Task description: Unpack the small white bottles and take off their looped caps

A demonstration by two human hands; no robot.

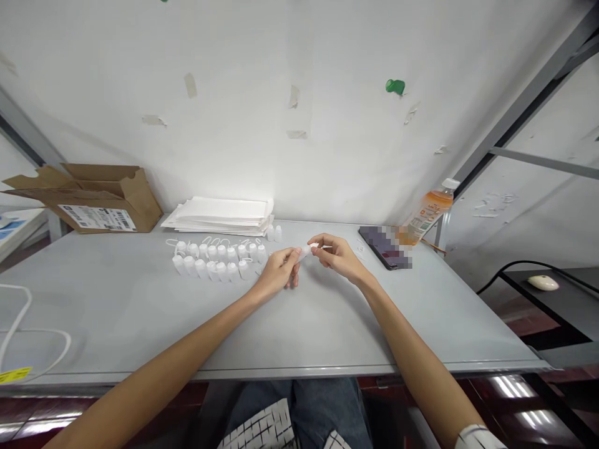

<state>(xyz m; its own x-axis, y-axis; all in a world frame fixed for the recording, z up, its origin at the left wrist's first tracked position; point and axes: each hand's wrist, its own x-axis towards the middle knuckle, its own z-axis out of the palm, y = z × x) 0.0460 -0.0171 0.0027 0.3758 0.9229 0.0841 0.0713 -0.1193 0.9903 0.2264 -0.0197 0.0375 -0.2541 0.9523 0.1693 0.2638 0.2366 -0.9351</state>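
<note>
My left hand (279,269) and my right hand (337,255) meet over the middle of the grey table (140,312). Between their fingertips they pinch one small white bottle (306,251), held just above the tabletop. The left fingers grip its body; the right fingers close on its far end. To the left stand two rows of several similar small white bottles (218,260) with looped cords. Two more small white bottles (274,233) stand by the paper stack.
A stack of white sheets (219,216) lies at the back by the wall. An open cardboard box (88,196) sits at the back left. A dark phone (384,247) and an orange drink bottle (427,215) are at the right. White cable (28,337) curls at the left edge.
</note>
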